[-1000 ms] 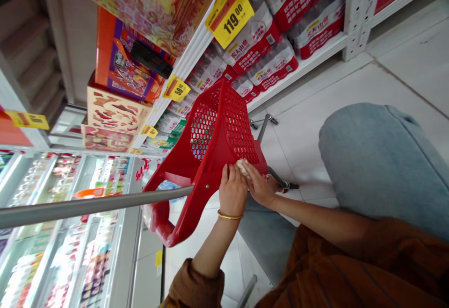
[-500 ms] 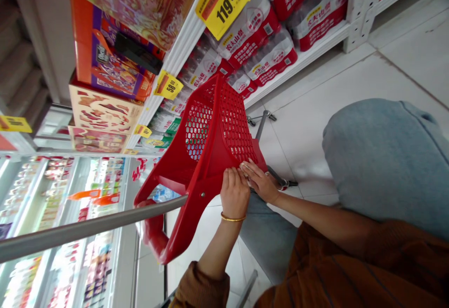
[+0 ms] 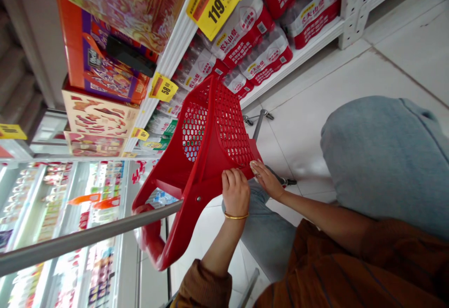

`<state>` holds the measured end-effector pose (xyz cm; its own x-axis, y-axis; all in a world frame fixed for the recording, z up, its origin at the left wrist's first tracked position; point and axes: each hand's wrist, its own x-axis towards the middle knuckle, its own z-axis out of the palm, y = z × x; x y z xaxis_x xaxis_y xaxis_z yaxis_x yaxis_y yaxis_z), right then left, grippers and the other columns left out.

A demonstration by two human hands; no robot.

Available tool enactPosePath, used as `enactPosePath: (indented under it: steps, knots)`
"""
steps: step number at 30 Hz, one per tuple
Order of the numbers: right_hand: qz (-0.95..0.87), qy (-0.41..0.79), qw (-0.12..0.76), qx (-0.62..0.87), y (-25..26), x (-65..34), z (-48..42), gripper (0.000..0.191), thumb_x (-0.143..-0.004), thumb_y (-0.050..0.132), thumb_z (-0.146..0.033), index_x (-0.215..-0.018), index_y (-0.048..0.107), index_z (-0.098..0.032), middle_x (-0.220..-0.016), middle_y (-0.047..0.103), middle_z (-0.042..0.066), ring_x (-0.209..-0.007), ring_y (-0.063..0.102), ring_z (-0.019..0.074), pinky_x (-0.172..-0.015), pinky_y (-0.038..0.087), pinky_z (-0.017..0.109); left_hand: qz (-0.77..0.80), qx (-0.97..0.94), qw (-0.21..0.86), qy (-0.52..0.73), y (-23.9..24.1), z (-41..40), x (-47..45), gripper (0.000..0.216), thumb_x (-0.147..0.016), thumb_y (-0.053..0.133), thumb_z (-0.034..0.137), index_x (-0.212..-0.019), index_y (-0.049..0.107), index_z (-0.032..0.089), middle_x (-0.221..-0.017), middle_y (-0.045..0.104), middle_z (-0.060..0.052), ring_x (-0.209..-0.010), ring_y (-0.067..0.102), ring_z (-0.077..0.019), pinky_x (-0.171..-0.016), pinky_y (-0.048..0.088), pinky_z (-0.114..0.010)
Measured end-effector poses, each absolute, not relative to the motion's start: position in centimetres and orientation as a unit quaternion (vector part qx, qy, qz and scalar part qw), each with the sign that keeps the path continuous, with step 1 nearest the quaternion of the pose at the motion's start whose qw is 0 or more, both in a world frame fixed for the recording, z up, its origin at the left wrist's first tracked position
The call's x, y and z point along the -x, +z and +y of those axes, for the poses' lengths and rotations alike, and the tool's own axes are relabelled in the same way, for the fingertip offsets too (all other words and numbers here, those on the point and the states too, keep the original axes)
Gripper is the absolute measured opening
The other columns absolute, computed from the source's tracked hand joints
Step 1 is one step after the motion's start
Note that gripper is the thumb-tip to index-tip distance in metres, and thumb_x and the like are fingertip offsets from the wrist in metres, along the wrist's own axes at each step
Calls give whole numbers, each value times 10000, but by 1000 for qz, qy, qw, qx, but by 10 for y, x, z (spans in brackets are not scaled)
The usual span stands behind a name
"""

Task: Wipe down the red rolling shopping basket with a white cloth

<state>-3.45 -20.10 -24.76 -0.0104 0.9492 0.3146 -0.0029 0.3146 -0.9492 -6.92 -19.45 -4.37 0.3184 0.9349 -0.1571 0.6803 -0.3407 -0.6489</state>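
A red plastic shopping basket [image 3: 210, 130] with a mesh wall is tipped on its side in front of me. My left hand [image 3: 235, 195], with a gold bangle at the wrist, is closed on the basket's solid rim. My right hand [image 3: 266, 179] lies against the basket's lower corner, fingers pressed together over a small pale wad [image 3: 253, 166] that barely shows under the fingertips. My knee in blue jeans [image 3: 379, 158] is at the right.
A grey metal bar [image 3: 87, 238] runs from the basket to the left. Shelves hold boxed goods [image 3: 101, 69] and packs of bottled water [image 3: 259, 51], with yellow price tags [image 3: 213, 2]. A lit refrigerated case [image 3: 52, 196] stands at the left. White tiled floor [image 3: 315, 97] lies beyond.
The pale wad, plainly visible a second ago, is now almost hidden under my right fingers. My right hand has slid along the basket's corner away from the left hand. The view has shifted slightly.
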Motion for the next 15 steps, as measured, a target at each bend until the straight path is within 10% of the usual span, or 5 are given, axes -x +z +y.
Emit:
enactPosePath:
  steps: [15]
  knots:
    - [-570, 405, 596, 395, -219, 45, -200, 607, -959, 368, -182, -1494, 104, -295, -1521, 293, 66, -1431, 185, 211, -1154, 288, 488, -485, 792, 252, 272, -82, -194, 73, 412, -917, 356, 122, -1270, 530, 0, -1126, 639, -186, -1084, 570, -273, -1014, 424, -413]
